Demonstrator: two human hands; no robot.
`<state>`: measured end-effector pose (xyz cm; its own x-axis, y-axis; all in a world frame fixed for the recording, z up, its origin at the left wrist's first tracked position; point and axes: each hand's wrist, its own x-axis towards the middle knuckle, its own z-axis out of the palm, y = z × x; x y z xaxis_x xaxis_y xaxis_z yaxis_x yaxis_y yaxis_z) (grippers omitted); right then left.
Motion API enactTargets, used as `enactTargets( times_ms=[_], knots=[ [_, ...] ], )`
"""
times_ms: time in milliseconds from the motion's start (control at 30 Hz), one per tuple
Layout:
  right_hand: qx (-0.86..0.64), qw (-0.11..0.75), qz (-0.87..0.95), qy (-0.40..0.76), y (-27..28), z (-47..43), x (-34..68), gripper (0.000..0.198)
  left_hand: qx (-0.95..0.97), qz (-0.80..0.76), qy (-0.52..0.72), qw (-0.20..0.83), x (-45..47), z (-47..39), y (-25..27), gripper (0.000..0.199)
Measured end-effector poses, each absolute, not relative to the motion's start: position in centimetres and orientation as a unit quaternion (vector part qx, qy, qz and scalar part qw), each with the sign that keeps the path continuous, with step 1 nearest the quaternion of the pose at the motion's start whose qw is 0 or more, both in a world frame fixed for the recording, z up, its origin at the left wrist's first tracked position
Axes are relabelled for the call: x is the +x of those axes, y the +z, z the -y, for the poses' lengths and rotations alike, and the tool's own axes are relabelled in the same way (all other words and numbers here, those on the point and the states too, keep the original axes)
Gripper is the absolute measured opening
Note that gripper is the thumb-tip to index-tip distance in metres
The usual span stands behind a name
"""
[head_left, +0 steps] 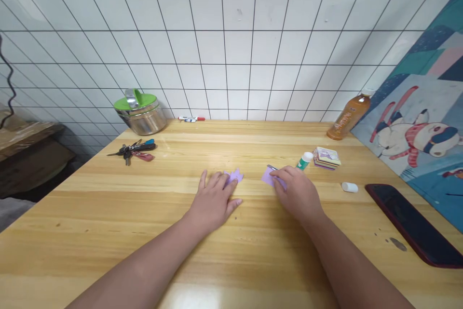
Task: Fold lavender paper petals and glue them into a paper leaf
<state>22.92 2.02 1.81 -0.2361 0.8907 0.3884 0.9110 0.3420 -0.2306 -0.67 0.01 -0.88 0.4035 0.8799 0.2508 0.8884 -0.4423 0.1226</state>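
My left hand (213, 200) lies flat with fingers spread, its fingertips resting on a small purple paper cut-out (237, 175) with pointed edges. Part of that cut-out is hidden under the fingers. To the right, my right hand (296, 191) has its thumb and fingers closed on a flat purple piece of paper (267, 177) at the table surface. A thin dark metallic tip (272, 167) shows by these fingertips; the rest of it is covered. Just behind my right hand stands a tilted-looking glue stick (305, 160) with a white and green body.
A stack of small paper squares (326, 158), a white cap (349, 187) and a phone (412, 222) lie to the right. A drink bottle (349, 116) stands behind them. Keys (133, 149), a green-lidded metal pot (142, 114) and markers (191, 119) are at the back left.
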Motion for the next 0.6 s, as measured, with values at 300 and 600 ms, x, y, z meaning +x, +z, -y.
enactTargets(
  times_ms=[300, 600],
  knots=[
    [-0.656, 0.222, 0.721, 0.011, 2.6, -2.7, 25.7, 0.02, -0.803, 0.574, -0.16, 0.011, -1.9, -1.6, -2.2, 0.043],
    [-0.597, 0.061, 0.797, 0.06, 0.9, -2.6, 24.7, 0.035, -0.775, 0.603, -0.187, 0.028, -2.1, -2.2, -1.8, 0.048]
  ],
)
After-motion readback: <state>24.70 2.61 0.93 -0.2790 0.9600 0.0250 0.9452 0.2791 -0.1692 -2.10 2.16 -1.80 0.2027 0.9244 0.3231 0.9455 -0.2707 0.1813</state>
